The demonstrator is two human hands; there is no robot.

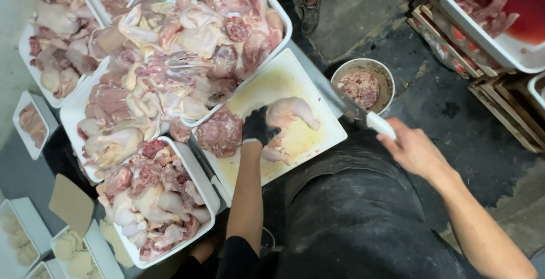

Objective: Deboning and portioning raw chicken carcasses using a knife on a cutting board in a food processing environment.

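A whole raw chicken (289, 114) lies on a yellowish-white cutting board (298, 77). My left hand (258, 127), in a black glove, presses down on the bird's near side. A lump of dark red chicken meat (219, 132) sits on the board just left of that hand. My bare right hand (413, 149) is off the board's right edge and grips a knife (363, 114) by its white handle. The blade points up-left over the rim of a round bucket (388, 78) that holds meat scraps.
White trays heaped with raw chicken pieces (187, 40) crowd the left and far side, another tray of pieces (153, 199) is near left. A tray of meat (499, 6) rests on wooden crates (499, 103) at right. Someone's foot (310, 12) stands beyond the board.
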